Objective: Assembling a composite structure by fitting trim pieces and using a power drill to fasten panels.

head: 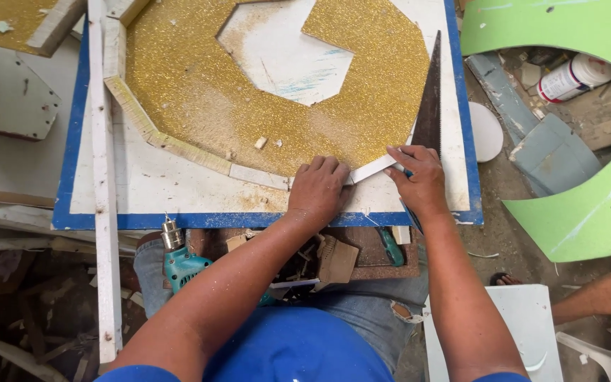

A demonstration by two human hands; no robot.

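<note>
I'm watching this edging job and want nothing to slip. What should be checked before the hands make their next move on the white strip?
1. Left hand pressing the white strip against the gold glitter panel: ok.
2. Right hand on the strip's other end: ok, fingertips touch it.
3. Hand saw clear of fingers: not ok, its blade lies right beside the right hand.
4. Strip flush with the panel edge: cannot tell, the hands cover the joint.
5. Board free of debris: not ok, wood chips and dust lie on it.
6. Drill out of the way: ok, it sits below the board.
</note>
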